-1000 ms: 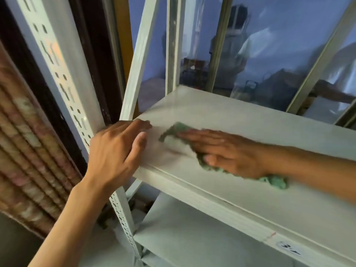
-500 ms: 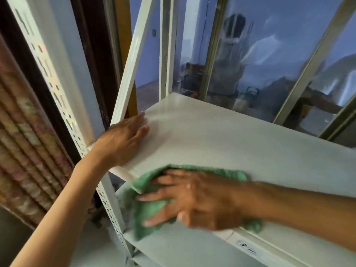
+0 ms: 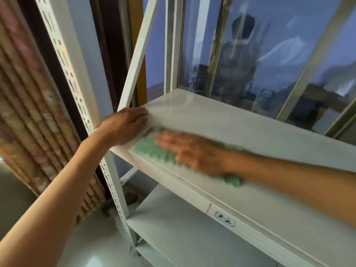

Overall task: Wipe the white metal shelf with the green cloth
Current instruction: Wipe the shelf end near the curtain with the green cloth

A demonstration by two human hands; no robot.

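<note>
The white metal shelf [image 3: 240, 124] runs from the left post toward the lower right, its front lip bearing a small label. My right hand [image 3: 194, 151] lies flat and blurred on the green cloth [image 3: 152, 147], pressing it onto the shelf near the front left corner. A strip of cloth also shows behind the wrist. My left hand [image 3: 125, 126] rests palm down on the shelf's left corner, fingers together, right beside the cloth and the perforated upright post [image 3: 77, 89].
A lower white shelf [image 3: 183, 234] sits beneath. Glass panes with reflections [image 3: 250, 54] stand right behind the shelf. A diagonal white brace [image 3: 138, 54] crosses on the left. A patterned rolled blind [image 3: 28, 116] hangs at far left, above a pale floor.
My right hand has carried the cloth from the front edge back up onto the shelf, toward the left corner next to my left hand. The left hand has stayed on the corner.
</note>
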